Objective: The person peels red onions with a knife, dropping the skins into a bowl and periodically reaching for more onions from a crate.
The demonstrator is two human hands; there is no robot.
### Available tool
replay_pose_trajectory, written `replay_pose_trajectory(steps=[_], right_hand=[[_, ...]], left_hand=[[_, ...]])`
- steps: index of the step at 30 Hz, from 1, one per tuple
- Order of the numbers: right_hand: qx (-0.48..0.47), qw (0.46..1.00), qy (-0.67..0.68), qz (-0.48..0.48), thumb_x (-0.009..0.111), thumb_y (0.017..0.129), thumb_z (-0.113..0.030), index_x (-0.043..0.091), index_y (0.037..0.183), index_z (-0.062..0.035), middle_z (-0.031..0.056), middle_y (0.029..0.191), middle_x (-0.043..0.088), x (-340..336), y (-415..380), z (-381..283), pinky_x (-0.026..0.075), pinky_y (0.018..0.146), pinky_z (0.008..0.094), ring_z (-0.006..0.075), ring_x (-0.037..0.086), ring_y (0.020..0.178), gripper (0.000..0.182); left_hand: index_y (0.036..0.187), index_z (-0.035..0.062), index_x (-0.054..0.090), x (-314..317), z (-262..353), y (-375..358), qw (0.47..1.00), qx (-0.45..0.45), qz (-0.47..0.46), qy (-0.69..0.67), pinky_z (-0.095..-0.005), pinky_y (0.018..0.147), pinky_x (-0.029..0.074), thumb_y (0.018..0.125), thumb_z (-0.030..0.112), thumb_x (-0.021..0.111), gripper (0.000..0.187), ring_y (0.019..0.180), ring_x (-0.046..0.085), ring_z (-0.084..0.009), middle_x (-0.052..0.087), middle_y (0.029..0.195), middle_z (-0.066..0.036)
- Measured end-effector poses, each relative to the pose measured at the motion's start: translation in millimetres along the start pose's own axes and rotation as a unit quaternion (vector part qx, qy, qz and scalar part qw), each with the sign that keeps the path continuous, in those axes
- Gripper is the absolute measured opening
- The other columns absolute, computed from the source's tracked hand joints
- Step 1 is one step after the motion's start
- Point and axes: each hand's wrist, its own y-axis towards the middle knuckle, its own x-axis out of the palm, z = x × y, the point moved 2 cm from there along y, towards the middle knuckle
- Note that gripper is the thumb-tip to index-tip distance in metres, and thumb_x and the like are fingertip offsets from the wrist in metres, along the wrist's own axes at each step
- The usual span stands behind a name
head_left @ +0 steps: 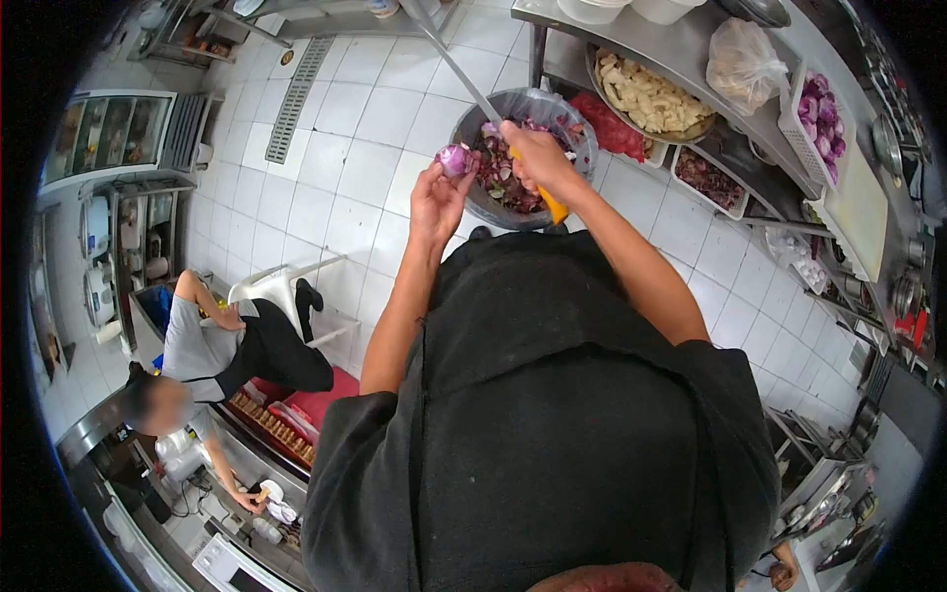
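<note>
A red onion (pixel 455 159) sits between the fingertips and thumb of my left hand (pixel 435 207), its purple skin showing. My right hand (pixel 543 158) is wrapped round the yellow handle of a long knife (pixel 462 79). The blade points away from me, up and to the left, and the handle's end sticks out below my fist. Both hands are over the near part of a bin (pixel 583 123) lined with a dark plastic bag. Inside it lie red onion skins and scraps (pixel 505 187). Knife and onion are apart.
On the right, a steel table holds a white basket of red onions (pixel 821 113), a clear plastic bag (pixel 745 64) and a white cutting board (pixel 856 212). Below are a pan of pale pieces (pixel 646 94) and a tray of onion skins (pixel 708 183). Another person (pixel 212 340) sits at left.
</note>
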Motion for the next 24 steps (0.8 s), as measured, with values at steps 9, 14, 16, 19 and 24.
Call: replay_pose_trajectory(steps=[9,14,16,19,24], right_hand=[[0.077,0.997,0.008,0.001,0.047,0.098,-0.047,0.058,0.099,-0.0050,0.0025,0.058,0.049,-9.4,31.2,26.4,0.036,0.038,0.0284,0.0116,0.044,0.042,0.044],[0.035,0.999,-0.022,-0.003,0.045,0.098,-0.048,0.058,0.109,-0.0063,0.0017,0.057,0.048,-4.7,33.4,28.7,0.036,0.037,0.0282,0.0115,0.044,0.042,0.045],[0.021,0.999,-0.029,-0.010,0.045,0.098,-0.049,0.058,0.116,-0.0066,0.0018,0.057,0.048,-3.9,34.9,30.2,0.037,0.038,0.0284,0.0117,0.045,0.043,0.048],[0.017,0.999,-0.047,-0.013,0.045,0.098,-0.050,0.056,0.128,-0.0070,0.0025,0.057,0.048,-1.3,33.1,24.9,0.038,0.039,0.0287,0.0125,0.046,0.043,0.054],[-0.063,0.994,-0.086,-0.001,0.044,0.097,-0.054,0.049,0.137,-0.0014,0.0040,0.058,0.051,19.8,-4.5,6.7,0.041,0.041,0.0289,0.0128,0.049,0.045,0.066]], left_hand=[[0.123,-0.0105,0.045,-8.3,-1.5,12.0,0.994,-0.013,0.106,-0.040,-0.0442,0.109,0.042,0.093,0.018,0.053,0.042,0.121,0.050,-0.0411,0.050,0.126,-0.027],[0.121,-0.0108,0.046,-6.9,0.6,8.6,0.993,-0.010,0.115,-0.031,-0.0439,0.109,0.042,0.094,0.016,0.054,0.039,0.121,0.049,-0.0438,0.049,0.125,-0.027],[0.120,-0.0099,0.048,-3.9,2.9,6.7,0.993,-0.012,0.117,-0.016,-0.0437,0.109,0.042,0.094,0.017,0.055,0.037,0.120,0.050,-0.0429,0.052,0.122,-0.025],[0.118,-0.0065,0.053,-2.6,4.7,6.1,0.994,-0.016,0.111,0.016,-0.0426,0.108,0.042,0.095,0.017,0.057,0.034,0.118,0.053,-0.0376,0.058,0.116,-0.020],[0.118,0.0009,0.053,-4.4,-0.2,9.9,0.991,0.016,0.104,0.085,-0.0363,0.096,0.048,0.093,0.016,0.063,0.031,0.105,0.060,-0.0235,0.063,0.110,-0.012]])
